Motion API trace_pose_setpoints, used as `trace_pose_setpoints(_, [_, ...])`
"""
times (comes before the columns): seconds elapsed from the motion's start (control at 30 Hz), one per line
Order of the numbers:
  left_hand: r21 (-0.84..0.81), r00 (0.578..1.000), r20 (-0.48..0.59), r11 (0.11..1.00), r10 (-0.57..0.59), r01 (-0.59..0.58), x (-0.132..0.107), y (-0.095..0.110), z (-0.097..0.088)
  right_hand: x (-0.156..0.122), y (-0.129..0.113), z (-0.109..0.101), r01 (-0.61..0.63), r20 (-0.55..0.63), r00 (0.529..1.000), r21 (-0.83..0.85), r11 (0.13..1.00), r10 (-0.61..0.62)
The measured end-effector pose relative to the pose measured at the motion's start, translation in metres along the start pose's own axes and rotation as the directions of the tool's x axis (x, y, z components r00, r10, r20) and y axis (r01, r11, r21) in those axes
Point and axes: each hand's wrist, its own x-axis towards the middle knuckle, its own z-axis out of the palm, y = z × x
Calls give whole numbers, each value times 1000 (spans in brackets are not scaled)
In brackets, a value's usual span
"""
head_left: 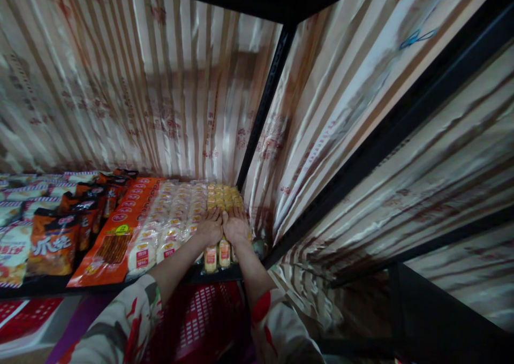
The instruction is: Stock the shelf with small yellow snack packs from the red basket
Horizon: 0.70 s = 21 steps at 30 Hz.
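Note:
Both my hands reach onto a dark shelf stocked with packaged snacks. My left hand (209, 227) lies palm down, fingers stretched forward, on rows of small yellow snack packets (222, 192) at the shelf's right end. Pressed against it, my right hand (235, 226) rests flat on the same packets. Two more of these packets (217, 257) stand at the shelf's front edge just under my wrists. Pale round bun packets (168, 219) lie directly left of my left hand. My floral sleeves (120, 326) show at the bottom.
A long orange pack (120, 235) and dark orange snack bags (54, 243) fill the shelf to the left. A black upright post (263, 107) stands behind the packets. Striped plastic sheeting (160, 85) backs the rack. A red basket (201, 321) sits below my arms.

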Motion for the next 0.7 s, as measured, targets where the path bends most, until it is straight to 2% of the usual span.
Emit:
trace_pose_setpoints(0.3, [15, 999, 25, 999, -35, 34, 8, -3, 4, 7, 0, -4, -51, 26, 998, -1, 999, 51])
trace_pose_setpoints(0.43, [15, 1000, -14, 1000, -19, 19, 8, -3, 4, 8, 1, -2, -42, 26, 999, 0, 999, 42])
trace_pose_setpoints(0.7, [-4, 988, -148, 1000, -31, 31, -6, 2, 1, 0, 5, -6, 1, -122, 993, 6, 1000, 0])
